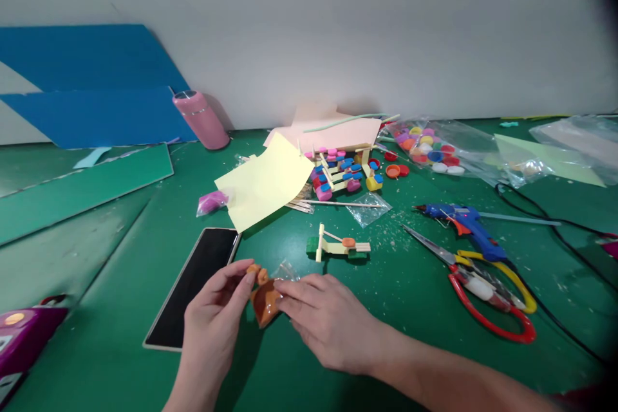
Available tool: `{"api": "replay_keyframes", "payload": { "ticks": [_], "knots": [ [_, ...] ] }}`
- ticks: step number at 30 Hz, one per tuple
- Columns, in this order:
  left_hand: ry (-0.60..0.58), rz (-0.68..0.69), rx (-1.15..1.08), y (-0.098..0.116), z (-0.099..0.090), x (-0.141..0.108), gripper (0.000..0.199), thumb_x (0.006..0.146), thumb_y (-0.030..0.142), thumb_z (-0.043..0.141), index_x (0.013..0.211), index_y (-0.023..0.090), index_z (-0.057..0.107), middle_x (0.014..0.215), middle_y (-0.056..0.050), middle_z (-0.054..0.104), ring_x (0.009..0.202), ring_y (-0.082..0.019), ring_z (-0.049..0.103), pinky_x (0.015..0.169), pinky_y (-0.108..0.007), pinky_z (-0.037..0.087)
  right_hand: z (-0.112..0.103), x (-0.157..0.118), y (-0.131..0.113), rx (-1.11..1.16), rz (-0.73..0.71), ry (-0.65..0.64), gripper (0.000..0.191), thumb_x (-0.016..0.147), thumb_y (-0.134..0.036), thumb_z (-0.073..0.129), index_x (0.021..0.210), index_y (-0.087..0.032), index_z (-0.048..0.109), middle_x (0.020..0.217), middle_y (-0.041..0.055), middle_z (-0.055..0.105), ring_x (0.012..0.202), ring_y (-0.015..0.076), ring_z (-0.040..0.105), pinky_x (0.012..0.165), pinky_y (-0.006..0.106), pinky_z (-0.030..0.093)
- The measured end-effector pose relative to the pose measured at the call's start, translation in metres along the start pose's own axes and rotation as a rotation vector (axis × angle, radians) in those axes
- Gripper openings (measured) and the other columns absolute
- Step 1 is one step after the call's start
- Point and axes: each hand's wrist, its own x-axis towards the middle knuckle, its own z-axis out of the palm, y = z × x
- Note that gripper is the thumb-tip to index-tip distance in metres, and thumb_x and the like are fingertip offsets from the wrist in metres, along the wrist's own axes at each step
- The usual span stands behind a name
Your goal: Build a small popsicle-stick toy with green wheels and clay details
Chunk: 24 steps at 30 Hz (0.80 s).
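Observation:
My left hand [217, 309] pinches a small lump of orange modelling clay [261, 275] between thumb and fingers. Against it, my right hand [323, 315] grips a little clear plastic bag with more orange clay [265, 306] inside. The bag's crinkled clear end [286, 270] sticks up behind my right fingers. Just beyond the hands lies a small model [340, 248] of pale sticks on green clay, with an orange piece on top. Beside my left hand rests a dark-screened phone or tablet [197, 283], partly covered by that hand.
Scissors [483, 290] and a blue glue gun [463, 222] with its cord lie at right. Farther back are yellow paper [268, 183], several stick-and-clay models [338, 174] and a bag of coloured caps [432, 148]. A pink bottle [201, 119] leans against the wall.

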Motion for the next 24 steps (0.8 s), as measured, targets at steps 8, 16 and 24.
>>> {"api": "replay_keyframes", "payload": {
  "ticks": [8, 16, 24],
  "knots": [
    [-0.052, -0.177, -0.196, 0.008, 0.005, -0.012, 0.027, 0.057, 0.027, 0.078, 0.080, 0.017, 0.067, 0.069, 0.001, 0.068, 0.066, -0.011, 0.062, 0.058, -0.016, 0.050, 0.006, 0.002, -0.001, 0.290, 0.168, 0.225, 0.039, 0.086, -0.026, 0.048, 0.123, -0.016, 0.042, 0.112, 0.0100, 0.059, 0.097, 0.0222, 0.055, 0.084, 0.036, 0.045],
    [-0.083, -0.196, -0.195, 0.013, 0.004, -0.026, 0.027, 0.055, 0.027, 0.079, 0.076, 0.016, 0.066, 0.070, 0.000, 0.067, 0.064, -0.011, 0.059, 0.054, -0.015, 0.048, 0.011, 0.007, -0.006, 0.371, 0.086, 0.390, 0.020, 0.087, -0.025, 0.049, 0.107, -0.021, 0.054, 0.097, 0.0045, 0.065, 0.085, 0.0162, 0.059, 0.078, 0.028, 0.046],
    [-0.050, 0.165, 0.139, -0.008, 0.002, -0.021, 0.031, 0.063, 0.027, 0.074, 0.092, 0.022, 0.065, 0.085, 0.001, 0.065, 0.081, -0.010, 0.058, 0.074, -0.014, 0.047, -0.003, -0.028, 0.002, 0.489, 0.261, 0.505, 0.034, 0.081, -0.014, 0.053, 0.113, -0.021, 0.048, 0.088, 0.0018, 0.057, 0.073, 0.0118, 0.054, 0.068, 0.021, 0.046]
  ]
}}
